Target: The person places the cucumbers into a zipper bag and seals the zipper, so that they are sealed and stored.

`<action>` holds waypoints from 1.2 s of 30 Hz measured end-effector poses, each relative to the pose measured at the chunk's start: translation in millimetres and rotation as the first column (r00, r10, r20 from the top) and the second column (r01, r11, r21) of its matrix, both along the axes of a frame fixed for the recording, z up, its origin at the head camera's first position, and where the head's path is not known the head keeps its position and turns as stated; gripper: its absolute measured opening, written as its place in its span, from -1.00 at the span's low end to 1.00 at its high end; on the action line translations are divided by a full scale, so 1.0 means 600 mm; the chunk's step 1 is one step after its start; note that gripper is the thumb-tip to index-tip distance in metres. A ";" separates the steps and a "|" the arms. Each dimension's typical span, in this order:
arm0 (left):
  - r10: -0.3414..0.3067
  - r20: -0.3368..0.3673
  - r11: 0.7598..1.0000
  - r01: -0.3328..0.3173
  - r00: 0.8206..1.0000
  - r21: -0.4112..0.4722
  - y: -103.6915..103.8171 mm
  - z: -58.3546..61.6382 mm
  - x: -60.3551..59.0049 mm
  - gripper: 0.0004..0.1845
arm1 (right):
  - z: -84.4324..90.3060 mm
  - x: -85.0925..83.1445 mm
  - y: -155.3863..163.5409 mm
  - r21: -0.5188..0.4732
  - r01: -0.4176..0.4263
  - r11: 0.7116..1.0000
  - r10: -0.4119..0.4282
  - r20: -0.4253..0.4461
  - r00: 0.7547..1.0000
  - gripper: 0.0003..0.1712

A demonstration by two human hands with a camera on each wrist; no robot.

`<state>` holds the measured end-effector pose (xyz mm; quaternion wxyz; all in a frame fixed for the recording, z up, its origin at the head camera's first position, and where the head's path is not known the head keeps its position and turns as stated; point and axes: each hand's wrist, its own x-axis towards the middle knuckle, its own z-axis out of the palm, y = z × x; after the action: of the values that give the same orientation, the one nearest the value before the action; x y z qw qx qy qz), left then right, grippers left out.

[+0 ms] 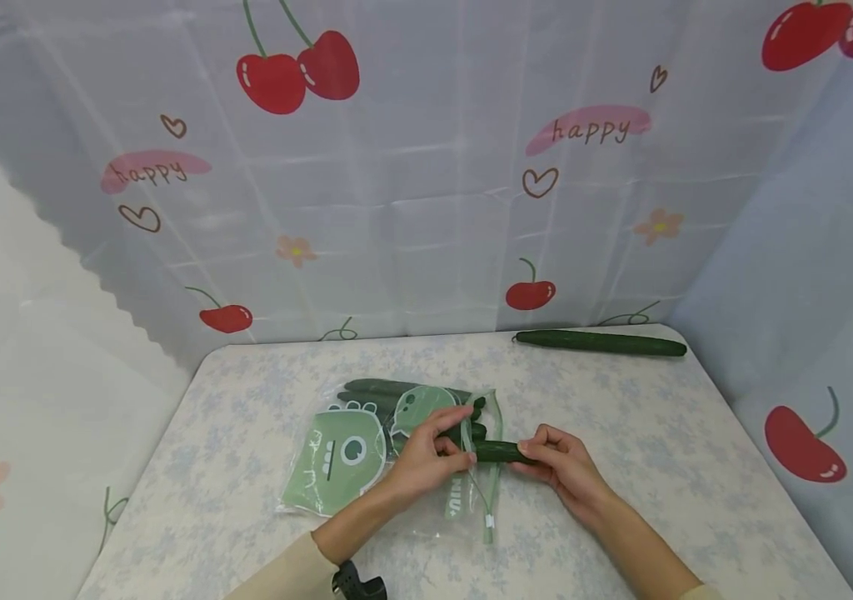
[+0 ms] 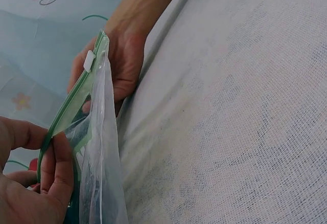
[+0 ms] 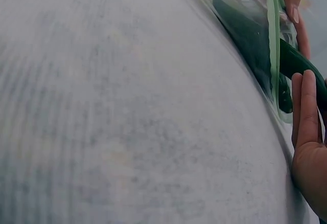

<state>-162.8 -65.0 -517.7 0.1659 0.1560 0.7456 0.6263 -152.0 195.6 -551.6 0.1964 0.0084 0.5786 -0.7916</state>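
A clear zip bag [image 1: 344, 467] with green cartoon prints lies on the table, its mouth facing right. Several cucumbers [image 1: 385, 387] show through its plastic. My left hand [image 1: 421, 454] pinches the green zip edge [image 2: 61, 113] of the mouth between thumb and fingers. With its fingertips, my right hand [image 1: 572, 473] holds the near end of another cucumber [image 1: 497, 452], whose far part is inside the bag. In the right wrist view this cucumber [image 3: 294, 59] passes through the opening. A white slider [image 1: 490, 522] sits at the zip's near end.
One more cucumber [image 1: 601, 342] lies along the back right edge of the patterned table [image 1: 246, 400]. A curtain [image 1: 411, 208] printed with cherries hangs behind the table and along its sides. A black band is on the left wrist.
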 end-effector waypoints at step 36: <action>0.003 0.004 1.000 -0.003 1.000 0.014 -0.008 -0.014 0.002 -0.22 | 0.004 -0.021 -0.035 0.297 -0.211 0.931 0.249 -0.098 0.963 -0.65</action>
<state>-161.6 -69.5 -526.3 0.1656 0.1548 0.7410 0.6321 -164.5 174.9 -549.1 0.2453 -0.0845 0.6950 -0.6706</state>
